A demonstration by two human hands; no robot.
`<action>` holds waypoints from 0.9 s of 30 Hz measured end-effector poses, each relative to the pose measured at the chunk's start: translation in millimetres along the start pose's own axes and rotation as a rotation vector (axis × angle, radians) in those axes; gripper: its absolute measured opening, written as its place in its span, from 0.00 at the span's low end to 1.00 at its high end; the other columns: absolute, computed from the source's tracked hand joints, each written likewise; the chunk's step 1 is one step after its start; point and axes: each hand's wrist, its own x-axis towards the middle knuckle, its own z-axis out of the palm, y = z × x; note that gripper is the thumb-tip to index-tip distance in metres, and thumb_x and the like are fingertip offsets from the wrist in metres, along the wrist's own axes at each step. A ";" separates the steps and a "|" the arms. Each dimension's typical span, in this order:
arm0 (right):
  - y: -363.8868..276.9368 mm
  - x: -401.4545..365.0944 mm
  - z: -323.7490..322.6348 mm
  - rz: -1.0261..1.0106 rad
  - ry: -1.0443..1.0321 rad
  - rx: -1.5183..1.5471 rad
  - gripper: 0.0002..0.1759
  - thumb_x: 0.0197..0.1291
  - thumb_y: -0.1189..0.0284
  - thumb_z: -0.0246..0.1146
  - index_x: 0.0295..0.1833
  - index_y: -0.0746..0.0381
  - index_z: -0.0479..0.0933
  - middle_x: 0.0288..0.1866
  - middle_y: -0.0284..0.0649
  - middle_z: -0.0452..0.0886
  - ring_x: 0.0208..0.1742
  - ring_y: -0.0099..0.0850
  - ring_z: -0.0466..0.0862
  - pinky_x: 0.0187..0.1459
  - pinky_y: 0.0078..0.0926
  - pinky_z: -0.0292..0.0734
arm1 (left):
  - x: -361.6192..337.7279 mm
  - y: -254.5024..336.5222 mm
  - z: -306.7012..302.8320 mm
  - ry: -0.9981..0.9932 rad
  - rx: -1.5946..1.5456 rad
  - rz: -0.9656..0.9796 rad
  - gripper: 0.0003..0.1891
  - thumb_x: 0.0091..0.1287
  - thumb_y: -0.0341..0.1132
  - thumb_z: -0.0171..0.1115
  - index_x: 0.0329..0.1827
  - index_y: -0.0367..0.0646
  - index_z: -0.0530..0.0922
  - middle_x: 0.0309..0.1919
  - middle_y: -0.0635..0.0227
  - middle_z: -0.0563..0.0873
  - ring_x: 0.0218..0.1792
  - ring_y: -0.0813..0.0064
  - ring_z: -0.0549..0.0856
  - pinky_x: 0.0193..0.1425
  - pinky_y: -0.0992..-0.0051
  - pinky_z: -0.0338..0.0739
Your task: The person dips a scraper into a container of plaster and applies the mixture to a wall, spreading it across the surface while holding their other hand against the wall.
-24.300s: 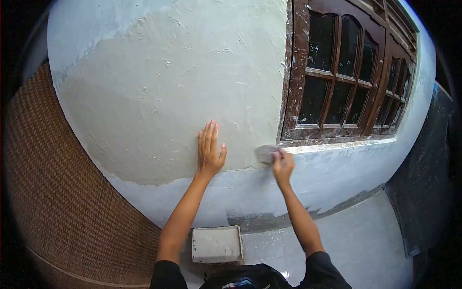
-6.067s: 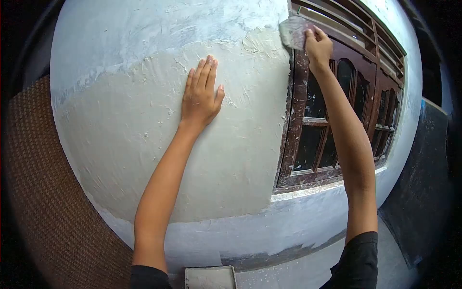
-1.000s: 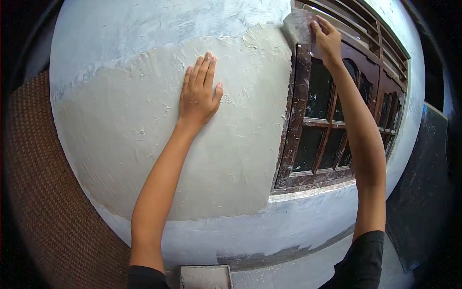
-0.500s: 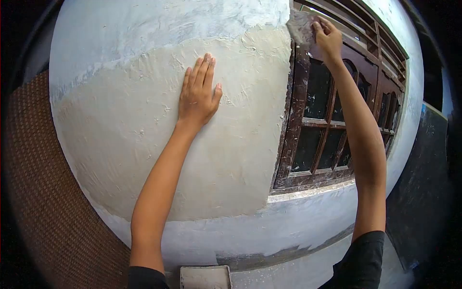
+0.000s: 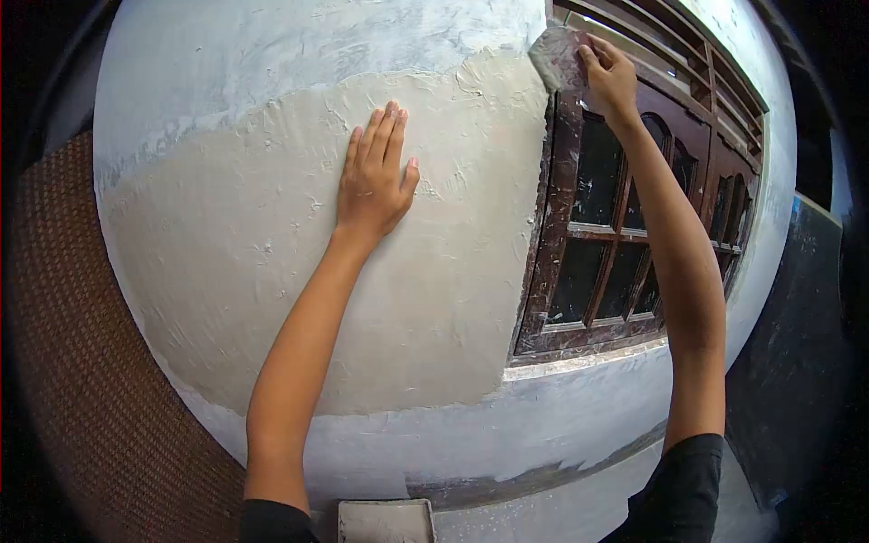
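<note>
My left hand [image 5: 373, 176] rests flat against the plastered wall [image 5: 434, 299], its fingers stretched upward and the thumb a little apart. In my right hand [image 5: 611, 77] is a flat grey putty scraper [image 5: 558, 60], smeared with whitish paste and pinched by its right side. The scraper's left edge lies at the wall's corner beside the upper part of the window frame. A beige, ridged coat of putty covers the middle of the wall, with whiter, bluish wall above and below it.
A brown wooden window [image 5: 602, 231] with dark panes and paint spots stands right of the putty. Woven matting [image 5: 100, 344] hangs at the left. Below, a rectangular tray [image 5: 387, 523] holds pale paste. A dark board [image 5: 792, 335] leans at the far right.
My right hand has moved slightly left with the scraper, which is now tilted differently and overlaps the wall's edge. My left hand stays in nearly the same place.
</note>
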 end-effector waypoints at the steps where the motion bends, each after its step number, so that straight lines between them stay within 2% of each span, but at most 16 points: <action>1: 4.9 2.6 -1.3 0.001 0.000 -0.001 0.20 0.68 0.71 0.66 0.62 0.67 0.79 0.49 0.39 0.87 0.45 0.21 0.84 0.47 0.17 0.77 | -0.1 0.2 0.0 0.002 -0.007 0.000 0.32 0.72 0.39 0.51 0.79 0.44 0.58 0.78 0.60 0.62 0.79 0.62 0.59 0.82 0.56 0.49; 3: 14.6 12.0 -3.6 0.145 0.198 0.039 0.20 0.68 0.71 0.67 0.62 0.68 0.79 0.50 0.40 0.87 0.47 0.22 0.84 0.49 0.18 0.77 | 0.3 -0.1 -0.1 0.002 -0.005 0.001 0.32 0.72 0.39 0.51 0.79 0.44 0.58 0.78 0.60 0.62 0.79 0.62 0.59 0.82 0.56 0.49; 5: 27.6 13.4 -1.3 0.111 0.186 0.048 0.20 0.67 0.70 0.67 0.62 0.67 0.79 0.51 0.41 0.87 0.48 0.23 0.84 0.50 0.19 0.77 | 0.2 0.0 -0.2 0.002 -0.005 0.000 0.32 0.72 0.39 0.51 0.79 0.44 0.58 0.78 0.61 0.62 0.79 0.62 0.59 0.82 0.56 0.50; 7: 17.5 6.4 5.6 0.052 0.002 0.214 0.20 0.68 0.70 0.65 0.62 0.68 0.79 0.51 0.42 0.87 0.48 0.24 0.85 0.50 0.20 0.77 | -0.2 0.7 -0.4 -0.002 0.003 -0.003 0.32 0.72 0.39 0.51 0.79 0.44 0.58 0.78 0.61 0.62 0.79 0.62 0.59 0.82 0.56 0.50; 8: 12.7 1.0 5.1 0.048 0.035 -0.074 0.19 0.68 0.71 0.64 0.62 0.67 0.79 0.52 0.42 0.87 0.49 0.24 0.84 0.52 0.20 0.77 | -0.1 0.8 0.0 -0.003 0.002 -0.003 0.32 0.72 0.39 0.51 0.79 0.44 0.58 0.78 0.61 0.62 0.79 0.62 0.59 0.82 0.56 0.50; 9: 7.4 0.7 2.7 0.049 0.036 -0.074 0.19 0.68 0.71 0.64 0.62 0.67 0.79 0.52 0.42 0.87 0.49 0.24 0.84 0.52 0.20 0.77 | 0.2 0.5 0.5 0.004 -0.001 0.002 0.33 0.72 0.39 0.51 0.79 0.44 0.58 0.78 0.61 0.62 0.79 0.62 0.59 0.82 0.56 0.50; 11: -3.5 0.3 1.2 0.172 0.220 -0.044 0.19 0.69 0.71 0.64 0.62 0.67 0.79 0.53 0.41 0.86 0.51 0.24 0.84 0.53 0.20 0.77 | -0.1 -0.5 0.7 0.011 -0.001 0.007 0.33 0.72 0.39 0.51 0.79 0.44 0.58 0.78 0.60 0.62 0.79 0.62 0.60 0.82 0.56 0.50; 12: -2.2 1.7 3.2 0.173 0.232 0.079 0.20 0.69 0.71 0.64 0.63 0.67 0.79 0.53 0.41 0.86 0.50 0.24 0.84 0.53 0.20 0.77 | 0.1 -0.2 0.5 0.007 0.001 0.005 0.33 0.72 0.39 0.51 0.79 0.43 0.58 0.78 0.60 0.62 0.79 0.62 0.60 0.82 0.56 0.50; 13: -0.2 -0.2 5.3 0.172 0.231 0.079 0.20 0.69 0.71 0.64 0.63 0.67 0.79 0.53 0.41 0.86 0.50 0.24 0.84 0.53 0.20 0.77 | 0.2 0.3 0.4 0.003 0.002 0.001 0.33 0.72 0.39 0.51 0.79 0.43 0.57 0.78 0.60 0.62 0.79 0.62 0.60 0.82 0.56 0.50; 15: 3.9 -2.8 9.6 -0.003 0.080 0.193 0.20 0.68 0.71 0.64 0.63 0.68 0.78 0.52 0.42 0.87 0.49 0.24 0.84 0.51 0.20 0.77 | 0.4 0.7 -0.1 0.007 -0.003 0.001 0.33 0.72 0.39 0.51 0.79 0.43 0.57 0.78 0.60 0.62 0.79 0.61 0.60 0.82 0.56 0.50; 16: 5.5 -0.4 8.8 0.053 0.042 -0.008 0.20 0.68 0.72 0.64 0.62 0.69 0.78 0.51 0.42 0.87 0.48 0.25 0.84 0.50 0.20 0.77 | 0.3 1.0 -0.2 0.006 -0.007 0.003 0.33 0.72 0.39 0.51 0.79 0.43 0.57 0.78 0.59 0.62 0.79 0.61 0.59 0.82 0.55 0.50; 17: 7.5 0.3 8.3 0.055 0.042 -0.009 0.20 0.68 0.72 0.64 0.62 0.69 0.78 0.51 0.42 0.87 0.48 0.25 0.84 0.50 0.20 0.77 | 0.0 1.6 -0.2 0.005 -0.007 0.004 0.33 0.72 0.39 0.51 0.79 0.43 0.57 0.78 0.59 0.62 0.79 0.61 0.59 0.82 0.55 0.50; 20: -6.8 0.6 10.1 0.209 0.271 0.010 0.20 0.68 0.71 0.65 0.62 0.68 0.78 0.52 0.41 0.86 0.48 0.25 0.83 0.51 0.21 0.77 | -0.1 1.3 -0.1 0.014 0.000 0.004 0.33 0.72 0.38 0.51 0.79 0.43 0.57 0.78 0.59 0.62 0.79 0.61 0.59 0.82 0.55 0.50; 21: -1.1 2.4 12.2 0.208 0.270 0.011 0.20 0.68 0.71 0.65 0.62 0.68 0.78 0.52 0.41 0.86 0.48 0.25 0.83 0.51 0.21 0.77 | -0.2 1.2 -0.3 0.010 -0.002 0.003 0.33 0.72 0.38 0.51 0.79 0.43 0.57 0.78 0.59 0.62 0.79 0.61 0.59 0.82 0.55 0.50; 23: 16.6 8.4 17.2 0.157 0.216 0.274 0.20 0.68 0.71 0.65 0.63 0.68 0.78 0.51 0.41 0.86 0.48 0.25 0.84 0.51 0.21 0.77 | 0.2 1.4 -0.3 0.008 -0.005 0.000 0.33 0.72 0.38 0.51 0.79 0.43 0.57 0.78 0.59 0.62 0.79 0.61 0.59 0.82 0.55 0.50; 27: 18.8 9.8 25.3 0.146 0.176 0.245 0.20 0.69 0.72 0.64 0.63 0.68 0.78 0.51 0.41 0.86 0.49 0.25 0.83 0.52 0.21 0.77 | -0.1 0.8 -0.4 0.003 -0.003 -0.001 0.33 0.72 0.39 0.51 0.79 0.43 0.57 0.78 0.60 0.62 0.79 0.62 0.59 0.82 0.55 0.51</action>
